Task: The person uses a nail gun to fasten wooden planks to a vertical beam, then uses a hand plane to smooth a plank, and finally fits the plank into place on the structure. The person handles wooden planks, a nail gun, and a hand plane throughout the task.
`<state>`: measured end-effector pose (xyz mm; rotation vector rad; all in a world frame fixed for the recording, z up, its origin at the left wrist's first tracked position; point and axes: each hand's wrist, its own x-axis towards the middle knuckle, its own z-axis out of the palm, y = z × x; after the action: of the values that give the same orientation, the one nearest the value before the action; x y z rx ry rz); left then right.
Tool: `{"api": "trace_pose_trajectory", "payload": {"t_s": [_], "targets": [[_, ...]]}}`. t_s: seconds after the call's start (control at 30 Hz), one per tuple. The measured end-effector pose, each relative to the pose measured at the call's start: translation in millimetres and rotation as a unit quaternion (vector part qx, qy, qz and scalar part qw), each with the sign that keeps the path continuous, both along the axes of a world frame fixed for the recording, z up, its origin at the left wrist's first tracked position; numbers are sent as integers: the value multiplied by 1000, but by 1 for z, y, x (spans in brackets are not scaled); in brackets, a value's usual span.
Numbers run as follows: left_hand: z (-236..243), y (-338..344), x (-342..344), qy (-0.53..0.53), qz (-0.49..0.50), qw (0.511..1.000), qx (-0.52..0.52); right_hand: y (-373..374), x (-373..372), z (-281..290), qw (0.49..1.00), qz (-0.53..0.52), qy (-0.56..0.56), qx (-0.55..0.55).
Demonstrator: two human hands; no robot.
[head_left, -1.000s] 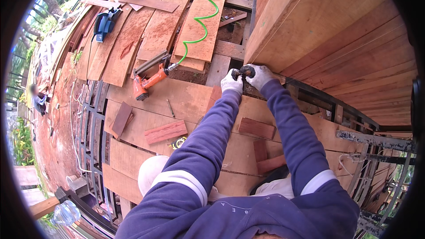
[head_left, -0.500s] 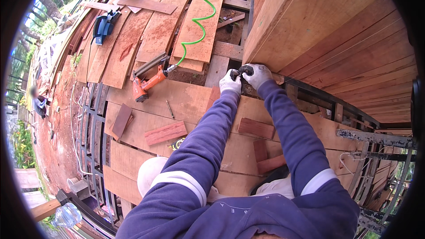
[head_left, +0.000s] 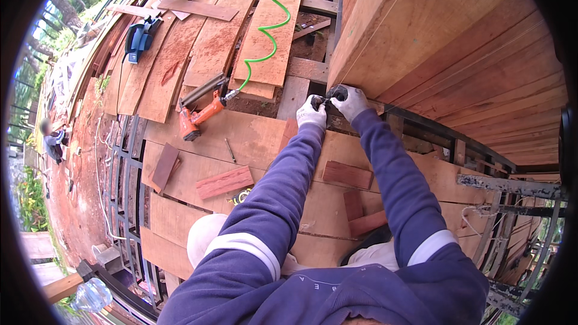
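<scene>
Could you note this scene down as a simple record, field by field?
Hands: left hand and right hand, gloved, close together
Anything held: too small to tell
Nail gun: orange, lying on boards, attached to a green coiled hose
Tape measure: partly hidden by the left sleeve
Nearby: blue power tool, short reddish wood pieces

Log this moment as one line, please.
left hand and right hand: gloved, close together by wooden wall | between them: item unclear | left: orange nailer on boards, green hose attached
</scene>
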<state>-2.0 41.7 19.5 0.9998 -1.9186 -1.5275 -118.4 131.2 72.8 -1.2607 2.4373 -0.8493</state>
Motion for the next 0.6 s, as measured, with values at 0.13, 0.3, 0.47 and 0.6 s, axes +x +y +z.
{"api": "trace_pose_trajectory", "payload": {"t_s": [0.13,0.3,0.47,0.6], "targets": [[-6,-1,-1,4,-2,1000,15,4,11,2,997,-76,0,-33],[-4,-1,-2,-7,-8,1000,21,8,18,4,989,-107,-31,-102],[-6,0,-2,9,2,1000,26,8,20,-3,954,-153,-173,-190],[-2,-1,1,-7,-2,1000,-9,3,31,-2,960,-163,-154,-170]]}}
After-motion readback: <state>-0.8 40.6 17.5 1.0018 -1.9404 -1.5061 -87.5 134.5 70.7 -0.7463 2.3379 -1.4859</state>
